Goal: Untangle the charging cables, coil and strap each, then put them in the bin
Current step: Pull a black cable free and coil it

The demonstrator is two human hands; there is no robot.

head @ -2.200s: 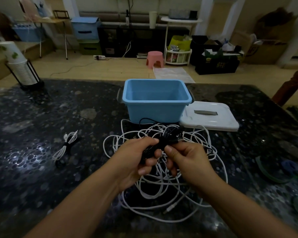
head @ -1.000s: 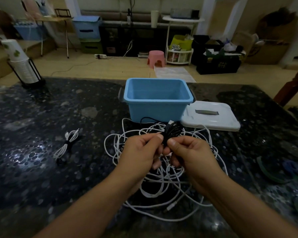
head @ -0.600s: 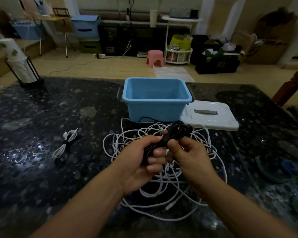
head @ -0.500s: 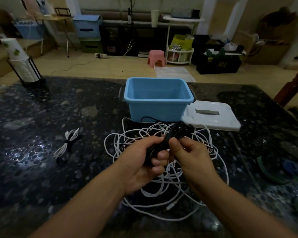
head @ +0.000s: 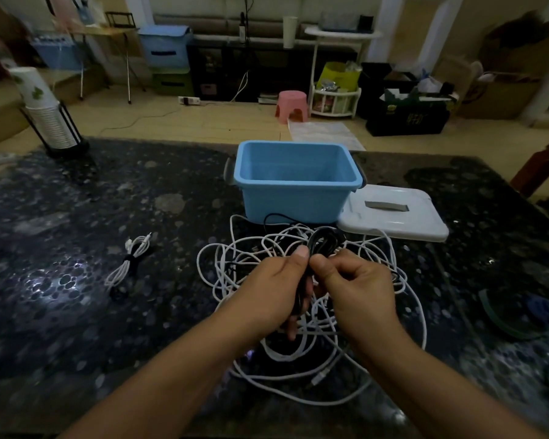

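A coiled black cable (head: 322, 245) was gripped by the left hand (head: 274, 288) and pinched by the right hand (head: 354, 285), just in front of the blue bin (head: 298, 201). Below it, tangled white cables (head: 298, 353) were spread on the bench (head: 76, 296); a strapped white cable (head: 129, 263) was laid well to the bin's left.

Two hands are in view, a left hand (head: 271, 289) and a right hand (head: 355, 286). Between them is one black cable (head: 325, 240), gathered into loops. One pile of tangled white cables (head: 301, 312) lies on the table (head: 76, 312); how many cables make it up cannot be told. One white cable bundle (head: 129, 261), already strapped, lies apart to the left. There is one blue bin (head: 295, 182) and one white lid (head: 393, 217) beside it. One stack of paper cups (head: 43, 112) stands in one black holder at the far left corner. On the floor beyond is one pink stool (head: 291, 106).
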